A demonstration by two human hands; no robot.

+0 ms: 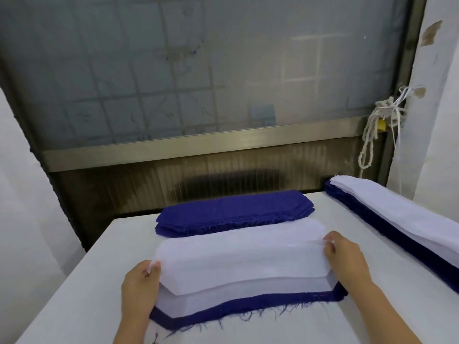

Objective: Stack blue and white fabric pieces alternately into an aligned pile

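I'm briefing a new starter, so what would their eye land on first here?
First, the white fabric piece in the middle, pinched at its ends by the left hand and right hand above a pile edged in frayed blue. Behind it lies a stack of blue pieces, and a long blue-and-white pile runs along the far right.

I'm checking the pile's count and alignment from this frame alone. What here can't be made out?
- Head view: layers of the near pile beneath the white piece, which covers them; count unreadable.
- Head view: side pile is cut off by the right edge.
- Head view: fingertips of left hand and right hand, partly hidden by the fabric they pinch.
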